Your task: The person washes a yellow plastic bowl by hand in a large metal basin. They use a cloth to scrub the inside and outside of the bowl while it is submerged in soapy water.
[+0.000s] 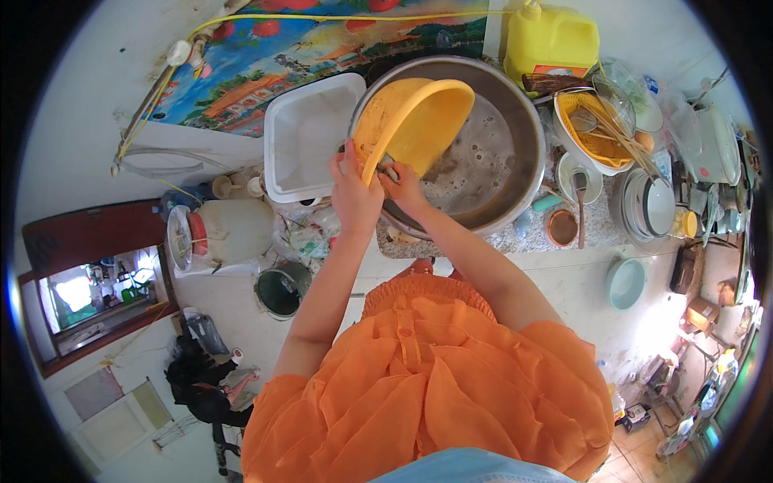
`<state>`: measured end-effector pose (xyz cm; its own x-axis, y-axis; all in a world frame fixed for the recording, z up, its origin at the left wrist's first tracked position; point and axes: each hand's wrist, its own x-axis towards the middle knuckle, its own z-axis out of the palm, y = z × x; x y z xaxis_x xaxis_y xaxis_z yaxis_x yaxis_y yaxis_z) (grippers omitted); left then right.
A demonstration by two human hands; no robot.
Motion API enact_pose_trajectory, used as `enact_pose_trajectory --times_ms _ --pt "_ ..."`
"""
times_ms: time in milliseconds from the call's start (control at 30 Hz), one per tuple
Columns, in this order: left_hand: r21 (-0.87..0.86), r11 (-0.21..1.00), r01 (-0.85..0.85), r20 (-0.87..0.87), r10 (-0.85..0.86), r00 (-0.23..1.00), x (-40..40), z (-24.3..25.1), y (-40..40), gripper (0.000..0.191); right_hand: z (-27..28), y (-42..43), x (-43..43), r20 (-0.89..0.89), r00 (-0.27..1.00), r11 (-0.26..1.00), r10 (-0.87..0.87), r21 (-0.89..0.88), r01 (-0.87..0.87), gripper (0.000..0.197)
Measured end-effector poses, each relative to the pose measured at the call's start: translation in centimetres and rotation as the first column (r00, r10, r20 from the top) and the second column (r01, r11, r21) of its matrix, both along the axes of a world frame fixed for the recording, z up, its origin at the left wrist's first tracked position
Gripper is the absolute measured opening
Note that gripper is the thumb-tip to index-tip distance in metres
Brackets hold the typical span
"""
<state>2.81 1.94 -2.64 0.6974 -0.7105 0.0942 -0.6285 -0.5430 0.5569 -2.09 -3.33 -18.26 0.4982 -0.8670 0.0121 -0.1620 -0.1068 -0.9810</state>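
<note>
A yellow plastic basin (416, 130) is tilted on its side over a large metal basin (534, 187) of cloudy water (483, 160) with bubbles on it. My left hand (356, 196) grips the near rim of the yellow basin. Just inside that rim, my right hand (403, 188) holds a small greyish scrubber (389, 172) against the wall; fingers cover most of it, so its exact kind is unclear. Dark specks mark the yellow basin's outer side. To the left of the metal basin sits a white rectangular tub (308, 142).
On the right of the stone counter (483, 241) stand a yellow jerrycan (552, 42), a white bowl with a yellow basket (589, 130), a small brown bowl (561, 228) and stacked pots (646, 205). A dark bucket (284, 290) is at lower left. Another person (202, 386) is behind it.
</note>
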Motion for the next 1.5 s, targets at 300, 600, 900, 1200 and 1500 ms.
enact_pose_trajectory --times_ms 300,600,900,1200,1500 --pt "-0.205 0.958 0.199 0.206 -0.156 0.966 -1.5 0.1 -3.4 0.051 -6.1 -11.3 -2.4 -0.407 0.908 0.66 0.105 -0.654 -0.369 0.015" --pt "-0.259 0.929 0.266 0.235 -0.207 0.95 0.4 0.3 -6.8 0.054 -5.0 -6.8 0.2 -0.287 0.957 0.988 -0.044 -0.156 -0.001 0.016" --pt "-0.148 0.949 0.277 0.14 -0.257 0.956 -1.2 1.3 -8.0 0.052 -4.9 -19.5 -1.4 -0.427 0.904 0.472 -0.011 -0.8 -0.371 0.014" --pt "-0.283 0.911 0.3 0.222 -0.242 0.944 -1.1 0.4 -8.2 0.054 -3.1 -8.7 0.2 -0.337 0.923 0.977 0.186 0.162 -0.138 0.027" --pt "-0.271 0.952 0.145 0.063 -0.132 0.989 -1.6 0.8 -7.6 0.052 -1.9 -6.9 0.1 -0.148 0.966 0.974 0.213 0.115 -0.197 0.016"
